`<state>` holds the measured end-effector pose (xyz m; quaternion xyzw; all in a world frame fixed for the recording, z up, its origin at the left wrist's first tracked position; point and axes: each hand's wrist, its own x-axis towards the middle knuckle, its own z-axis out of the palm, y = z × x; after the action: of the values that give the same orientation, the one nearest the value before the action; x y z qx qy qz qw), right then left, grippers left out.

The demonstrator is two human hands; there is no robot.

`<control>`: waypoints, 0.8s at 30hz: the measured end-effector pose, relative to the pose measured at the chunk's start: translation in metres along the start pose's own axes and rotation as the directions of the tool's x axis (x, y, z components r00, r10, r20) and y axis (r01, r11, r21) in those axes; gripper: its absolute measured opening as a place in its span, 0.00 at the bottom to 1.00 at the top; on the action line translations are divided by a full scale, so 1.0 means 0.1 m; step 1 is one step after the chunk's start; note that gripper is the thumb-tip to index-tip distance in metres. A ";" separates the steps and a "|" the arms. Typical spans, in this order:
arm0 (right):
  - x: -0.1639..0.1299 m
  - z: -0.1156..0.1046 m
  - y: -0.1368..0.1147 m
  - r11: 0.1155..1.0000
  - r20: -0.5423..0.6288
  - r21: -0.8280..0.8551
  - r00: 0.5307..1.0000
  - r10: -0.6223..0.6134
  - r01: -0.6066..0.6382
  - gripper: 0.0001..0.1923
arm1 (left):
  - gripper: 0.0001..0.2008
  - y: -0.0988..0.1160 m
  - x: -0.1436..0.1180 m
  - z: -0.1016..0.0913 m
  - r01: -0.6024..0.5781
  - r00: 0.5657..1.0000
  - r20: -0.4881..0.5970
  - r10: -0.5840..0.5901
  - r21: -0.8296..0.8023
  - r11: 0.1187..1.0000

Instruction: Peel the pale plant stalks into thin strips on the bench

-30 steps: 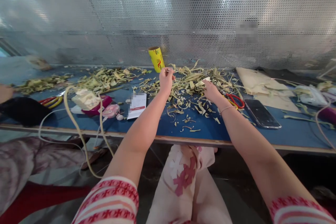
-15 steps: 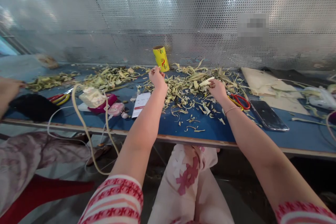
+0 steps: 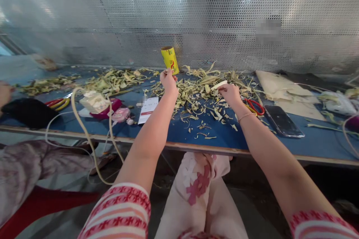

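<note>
We have both arms stretched out over the blue-topped bench (image 3: 252,140). Our left hand (image 3: 168,79) is raised above the near edge of the heap of pale green-yellow leaf strips and trimmings (image 3: 200,87), its fingers curled closed; a small pale scrap seems pinched at the fingertips, though it is too small for us to be sure. Just beyond that hand stands the yellow cylindrical roll with red print (image 3: 169,59), tilted slightly. Our right hand (image 3: 230,93) pinches one end of a pale cream flat strip (image 3: 219,84), which points away from it towards the left hand and lies over the heap. A thin bracelet (image 3: 244,117) circles the right wrist.

Just outside the right hand lie the red-handled scissors (image 3: 254,106), and past them a black smartphone (image 3: 282,121) lies flat, screen up. Below the left forearm, on its outer side, rests a white card with a red band (image 3: 147,109), then a pink small device (image 3: 120,114) and a cream cable (image 3: 84,127) looping off the bench edge. Far out from the left hand, another person's hand (image 3: 5,93) shows at the frame edge.
</note>
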<state>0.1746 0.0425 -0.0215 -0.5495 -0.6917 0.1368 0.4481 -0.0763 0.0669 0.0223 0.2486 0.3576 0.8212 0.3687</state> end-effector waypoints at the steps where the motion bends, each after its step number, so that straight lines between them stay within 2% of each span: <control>1: 0.00 0.00 0.00 1.000 0.007 -0.001 1.000 0.013 -0.013 0.13 | 0.08 0.00 0.00 0.00 0.002 1.000 0.008 -0.002 0.008 1.000; 4: 0.01 -0.02 -0.02 0.999 -0.007 -0.015 0.999 0.047 -0.047 0.13 | 0.08 -0.02 0.00 0.01 0.001 0.999 0.033 -0.002 0.022 1.000; 7: 0.01 -0.05 -0.04 0.994 -0.035 -0.112 0.999 0.006 -0.010 0.11 | 0.08 -0.04 0.00 0.00 -0.011 0.998 0.064 0.009 0.029 1.000; 11: 0.01 -0.08 -0.03 0.985 0.004 -0.174 1.000 -0.008 0.009 0.10 | 0.09 -0.07 -0.01 0.01 -0.002 0.996 0.089 -0.003 0.058 0.998; 17: 0.06 -0.02 0.08 0.998 0.058 -0.062 0.998 0.011 -0.007 0.13 | 0.13 -0.11 -0.04 0.05 -0.062 0.986 0.160 0.039 0.141 0.988; 20: 0.07 -0.02 0.10 0.999 0.036 -0.024 0.999 -0.026 0.027 0.16 | 0.13 -0.13 -0.02 0.04 -0.080 0.983 0.175 0.052 0.154 0.985; 24: 0.04 -0.06 0.04 0.999 0.023 0.032 1.000 -0.019 0.018 0.13 | 0.12 -0.17 -0.04 0.02 -0.095 0.976 0.213 0.051 0.203 0.974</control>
<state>0.1818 0.0452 -0.0188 -0.5343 -0.6998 0.1500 0.4498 -0.0658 0.0727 0.0100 0.3836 0.3934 0.7612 0.3446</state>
